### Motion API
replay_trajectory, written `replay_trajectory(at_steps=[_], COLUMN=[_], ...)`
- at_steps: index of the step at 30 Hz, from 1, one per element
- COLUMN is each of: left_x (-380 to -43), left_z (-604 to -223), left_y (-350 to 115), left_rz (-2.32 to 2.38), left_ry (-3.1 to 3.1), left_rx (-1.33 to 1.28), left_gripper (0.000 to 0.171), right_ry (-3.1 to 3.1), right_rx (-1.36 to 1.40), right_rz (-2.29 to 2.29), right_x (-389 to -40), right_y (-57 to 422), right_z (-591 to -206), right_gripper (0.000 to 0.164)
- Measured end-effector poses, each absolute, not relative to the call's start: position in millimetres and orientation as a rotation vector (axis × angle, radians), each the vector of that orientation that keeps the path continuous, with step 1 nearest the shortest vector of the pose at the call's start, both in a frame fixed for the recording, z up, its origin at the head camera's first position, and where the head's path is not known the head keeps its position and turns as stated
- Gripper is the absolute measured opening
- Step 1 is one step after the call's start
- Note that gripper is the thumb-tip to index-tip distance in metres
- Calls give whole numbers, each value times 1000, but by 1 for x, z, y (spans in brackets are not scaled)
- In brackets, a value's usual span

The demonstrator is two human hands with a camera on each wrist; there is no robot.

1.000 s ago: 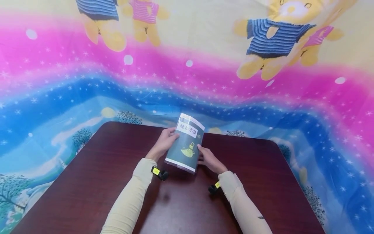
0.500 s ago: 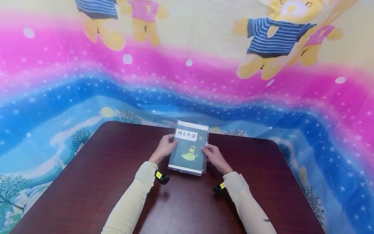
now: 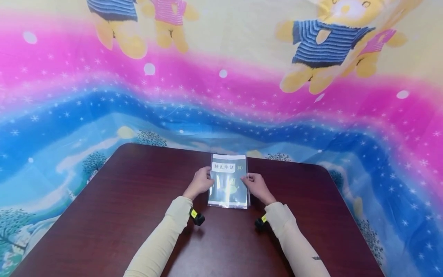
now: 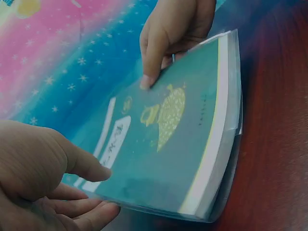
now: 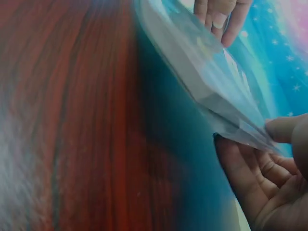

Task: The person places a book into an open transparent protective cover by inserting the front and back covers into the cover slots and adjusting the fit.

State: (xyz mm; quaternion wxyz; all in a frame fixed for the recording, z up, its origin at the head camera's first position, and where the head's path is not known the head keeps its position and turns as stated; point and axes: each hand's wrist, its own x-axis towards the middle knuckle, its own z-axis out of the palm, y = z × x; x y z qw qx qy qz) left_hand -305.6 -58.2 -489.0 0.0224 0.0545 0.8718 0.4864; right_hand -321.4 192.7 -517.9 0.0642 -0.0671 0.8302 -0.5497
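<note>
A thin green book (image 3: 228, 182) in a clear plastic cover is held up between both hands, its front facing the head camera. White bands, a white title label and a yellow picture mark that front. The left hand (image 3: 200, 182) grips one long edge, thumb on the front and fingers behind, as the left wrist view of the book (image 4: 149, 149) shows. On the opposite edge the right hand (image 3: 258, 187) pinches the book likewise; in the right wrist view its fingers (image 5: 255, 173) curl under the cover. The book's bottom edge seems just above the tabletop; contact cannot be told.
A dark reddish-brown table (image 3: 114, 215) spreads beneath the hands. Behind it hangs a colourful cloth (image 3: 194, 84) printed with bears and snowflakes, meeting the table's far edge. Each wrist wears a small black camera on a strap, such as the left one (image 3: 198, 218).
The book has straightened from a tilt and leaned back, coming lower over the table. Both hands have kept their grip and shifted slightly right. Glare now covers part of the front.
</note>
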Motion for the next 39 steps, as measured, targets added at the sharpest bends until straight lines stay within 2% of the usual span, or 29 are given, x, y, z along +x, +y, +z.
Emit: replay_trajectory(at_steps=[8, 16, 21, 29, 39], left_x=[-301, -296, -297, -297, -300], left_z=[-504, -505, -506, -507, -509], left_y=[-49, -44, -43, -44, -47], left_rz=[1485, 1412, 1350, 1336, 1304], left_ry=[2660, 2692, 2742, 2737, 2757], left_rx=[180, 146, 168, 199, 208], left_gripper=[50, 60, 63, 64, 63], right_ry=[2527, 2576, 2727, 2806, 2741], right_rx=[-190, -133, -104, -153, -372], right_rz=[-1526, -1417, -1228, -1003, -811], right_x=[-322, -321, -322, -322, -313], right_y=[196, 196, 196, 205, 215], right_z=[-525, -526, -525, -516, -508], right_gripper=[27, 35, 51, 69, 101])
